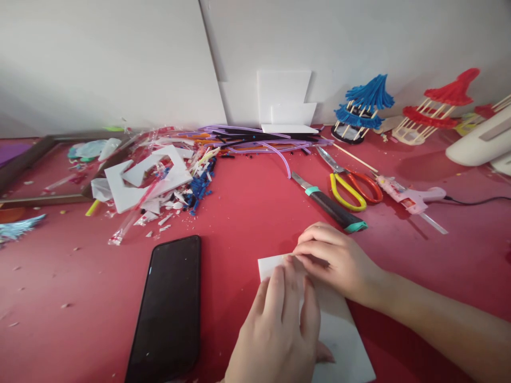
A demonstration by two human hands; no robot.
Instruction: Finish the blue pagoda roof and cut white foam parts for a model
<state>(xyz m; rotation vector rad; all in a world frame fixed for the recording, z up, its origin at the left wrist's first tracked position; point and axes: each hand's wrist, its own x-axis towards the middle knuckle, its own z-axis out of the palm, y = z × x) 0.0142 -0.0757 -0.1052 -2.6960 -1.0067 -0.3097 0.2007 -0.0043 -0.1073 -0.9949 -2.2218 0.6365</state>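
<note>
From afar I see a board point(349, 346) on the table point(239, 213), phone point(167, 308) to its left, knife point(329, 206) and scissors point(339, 169) behind.

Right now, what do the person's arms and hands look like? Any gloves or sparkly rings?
The left hand and right hand are bare: no gloves or rings show. The right forearm has no sleeve, watch or bracelet in sight. The left forearm is cut off, so I can't tell there.
</note>
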